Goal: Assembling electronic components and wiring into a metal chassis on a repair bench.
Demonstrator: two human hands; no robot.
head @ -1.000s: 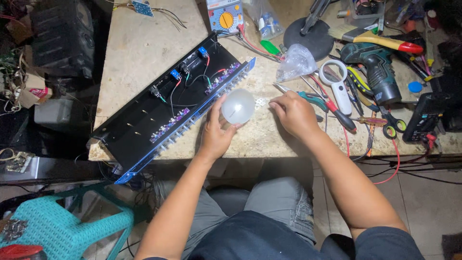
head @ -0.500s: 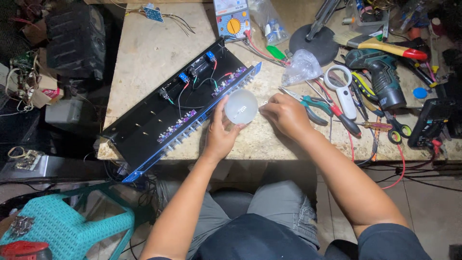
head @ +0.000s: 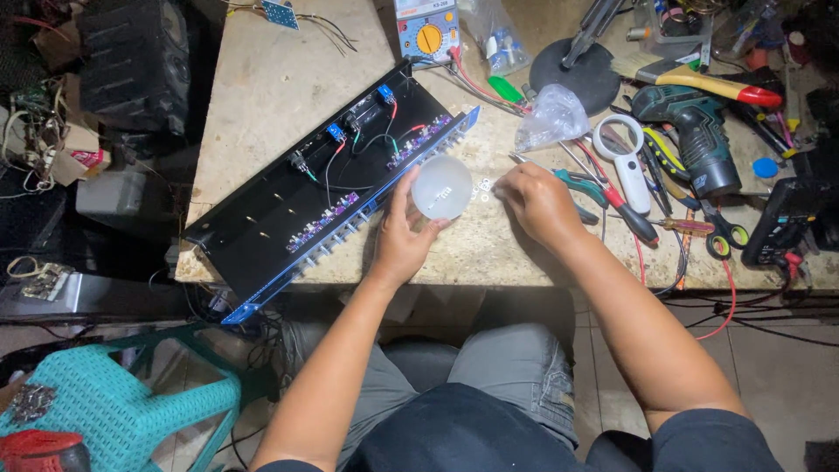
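Head view, one workbench, stone-coloured top, one seated person in grey trousers. Left hand: fingers curled round one frosted white dome, which it holds up just above the bench edge, beside the near corner of the chassis. Right hand: lying on the bench just right of the dome, fingers drawn together at the tips over a few small pale bits on the bench top; whether it pinches one cannot be told. One long black chassis, open-topped, lying slantwise across the bench, its blue front edge toward the person; inside, coloured wires and two blue parts. One yellow-dialled meter at the far edge. One clear bag right of the chassis. One round black stand base behind it. One magnifier, white-framed. One teal drill to the right. One brush with yellow and red handle. Several screwdrivers and pliers in a heap near the right hand, number unclear. One pair of scissors. One teal stool on the floor, lower left.
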